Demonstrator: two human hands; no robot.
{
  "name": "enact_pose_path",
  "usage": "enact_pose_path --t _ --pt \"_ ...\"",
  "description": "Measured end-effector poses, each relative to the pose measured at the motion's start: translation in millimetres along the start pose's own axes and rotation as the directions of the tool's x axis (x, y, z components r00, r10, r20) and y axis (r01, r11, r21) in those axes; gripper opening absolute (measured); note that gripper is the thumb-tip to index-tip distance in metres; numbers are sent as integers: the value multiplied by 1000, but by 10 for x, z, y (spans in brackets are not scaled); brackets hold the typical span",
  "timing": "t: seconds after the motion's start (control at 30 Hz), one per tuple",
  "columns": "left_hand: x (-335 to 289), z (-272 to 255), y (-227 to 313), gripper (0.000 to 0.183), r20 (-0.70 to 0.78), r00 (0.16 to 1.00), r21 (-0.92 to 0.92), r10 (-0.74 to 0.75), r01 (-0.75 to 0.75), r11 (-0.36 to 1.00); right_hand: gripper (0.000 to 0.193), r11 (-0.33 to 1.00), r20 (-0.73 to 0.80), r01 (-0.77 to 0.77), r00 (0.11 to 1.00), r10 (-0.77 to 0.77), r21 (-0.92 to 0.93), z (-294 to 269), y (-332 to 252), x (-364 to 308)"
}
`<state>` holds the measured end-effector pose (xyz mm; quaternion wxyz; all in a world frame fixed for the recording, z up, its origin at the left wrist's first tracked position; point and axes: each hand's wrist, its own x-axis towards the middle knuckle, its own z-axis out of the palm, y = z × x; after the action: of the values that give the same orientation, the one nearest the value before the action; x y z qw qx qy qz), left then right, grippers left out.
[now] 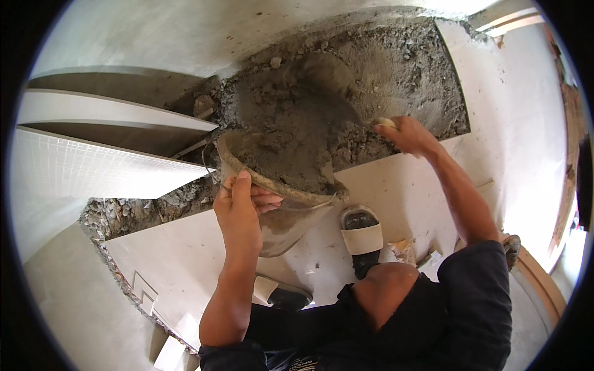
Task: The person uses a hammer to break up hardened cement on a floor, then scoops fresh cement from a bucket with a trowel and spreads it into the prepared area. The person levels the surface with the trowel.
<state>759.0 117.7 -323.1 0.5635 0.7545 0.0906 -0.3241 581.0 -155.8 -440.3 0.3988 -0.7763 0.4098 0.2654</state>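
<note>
My left hand [240, 201] is closed on the rim of a mortar-stained bucket [291, 226], the thumb on top and the fingers beneath. The bucket is tipped, its mouth facing the wet grey mortar [278, 117] in front of it, and more mortar lies inside. A thin wire handle hangs around its rim. My right hand [408, 136] is wrapped round the pale handle of a trowel [385, 123]. The trowel's blade is dark and smeared by motion over the mortar, so its edges are hard to make out.
Large white tiles [117, 154] lean at the left over a strip of rubble [148, 207]. Pale floor tiles [179, 247] border the mortar bed. A slipper [361, 232], my bent knee and scraps [403, 252] are near the bucket. A wall curves along the far side.
</note>
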Motion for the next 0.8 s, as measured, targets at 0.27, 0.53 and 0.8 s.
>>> enact_pose_path --t 0.27,0.53,0.8 --pt "-78 43 -81 23 -21 1000 8 13 -13 1000 65 816 504 426 841 -197 -391 -82 -628 -334" --pt "-71 57 -63 24 -24 998 -4 54 -54 999 68 751 281 361 929 -240 -553 406 -405 165" --pt "-80 47 -44 23 4 998 2 64 -64 998 61 996 -169 -93 981 93 9 -411 245 12"
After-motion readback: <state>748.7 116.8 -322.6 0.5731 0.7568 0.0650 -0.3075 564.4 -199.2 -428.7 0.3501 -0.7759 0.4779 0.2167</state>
